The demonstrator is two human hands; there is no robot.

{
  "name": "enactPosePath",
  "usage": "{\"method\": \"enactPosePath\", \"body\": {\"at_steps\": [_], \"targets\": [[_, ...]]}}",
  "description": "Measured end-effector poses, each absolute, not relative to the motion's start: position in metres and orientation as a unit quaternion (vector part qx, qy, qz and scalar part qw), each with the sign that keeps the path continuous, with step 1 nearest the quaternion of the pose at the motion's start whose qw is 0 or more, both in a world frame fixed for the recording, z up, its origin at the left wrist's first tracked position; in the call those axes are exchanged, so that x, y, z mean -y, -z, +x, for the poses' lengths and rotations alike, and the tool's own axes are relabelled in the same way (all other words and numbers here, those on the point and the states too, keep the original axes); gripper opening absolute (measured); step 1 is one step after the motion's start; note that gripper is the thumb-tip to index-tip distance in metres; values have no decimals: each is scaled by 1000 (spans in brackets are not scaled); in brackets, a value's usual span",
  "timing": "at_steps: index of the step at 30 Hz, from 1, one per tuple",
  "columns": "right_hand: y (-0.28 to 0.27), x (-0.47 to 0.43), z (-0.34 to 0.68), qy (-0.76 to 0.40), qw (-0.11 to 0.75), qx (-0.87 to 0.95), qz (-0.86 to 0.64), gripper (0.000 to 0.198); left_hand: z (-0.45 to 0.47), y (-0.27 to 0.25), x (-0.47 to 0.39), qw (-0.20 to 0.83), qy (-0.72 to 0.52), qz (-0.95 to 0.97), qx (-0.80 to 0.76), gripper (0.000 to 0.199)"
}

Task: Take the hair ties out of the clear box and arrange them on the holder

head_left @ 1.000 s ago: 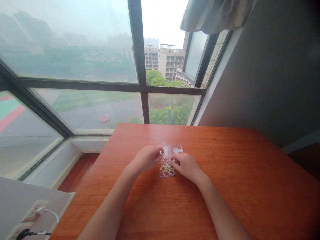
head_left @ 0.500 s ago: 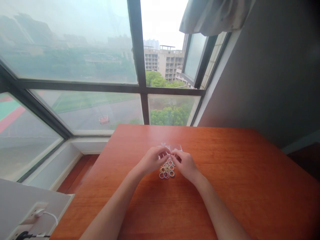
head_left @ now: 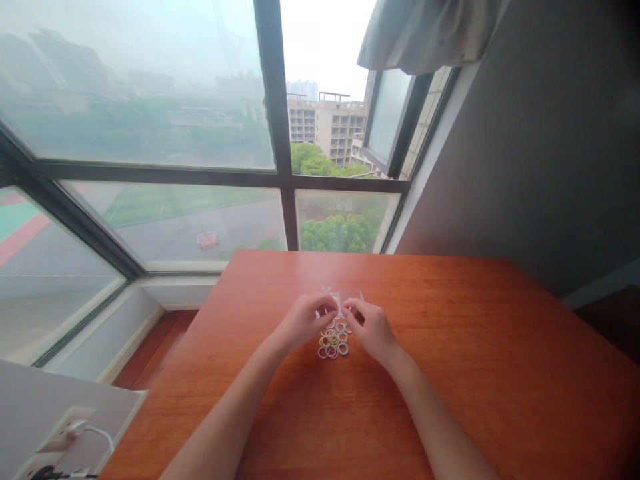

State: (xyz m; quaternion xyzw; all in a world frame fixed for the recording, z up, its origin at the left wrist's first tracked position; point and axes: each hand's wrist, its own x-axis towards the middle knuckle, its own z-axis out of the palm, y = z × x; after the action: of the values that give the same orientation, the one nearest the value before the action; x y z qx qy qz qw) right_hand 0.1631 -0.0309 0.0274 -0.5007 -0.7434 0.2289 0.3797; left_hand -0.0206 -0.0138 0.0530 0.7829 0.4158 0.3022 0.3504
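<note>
While the left hand [head_left: 304, 321] and right hand [head_left: 369, 327] pinch a clear plastic bag [head_left: 343, 297] together, small coloured rings [head_left: 333, 339] lie just nearer than the bag on the table [head_left: 475, 373].

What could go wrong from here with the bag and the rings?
1. The clear bag is pinched only at its near edge between the left hand and right hand; that grip may slip.
2. The loose rings lie in a pile right under both hands, so a wrist might scatter them across the table.
</note>
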Motion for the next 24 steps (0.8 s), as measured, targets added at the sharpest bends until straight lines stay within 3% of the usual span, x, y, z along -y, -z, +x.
{"method": "enactPosePath", "body": {"at_steps": [12,24], "targets": [[-24,26,170,-202,369,733,-534,20,-49,-37,-8,192,-397,711,-548,13],[-23,27,170,-198,326,751,-538,16,-48,-20,-11,197,-381,717,-549,16]]}}
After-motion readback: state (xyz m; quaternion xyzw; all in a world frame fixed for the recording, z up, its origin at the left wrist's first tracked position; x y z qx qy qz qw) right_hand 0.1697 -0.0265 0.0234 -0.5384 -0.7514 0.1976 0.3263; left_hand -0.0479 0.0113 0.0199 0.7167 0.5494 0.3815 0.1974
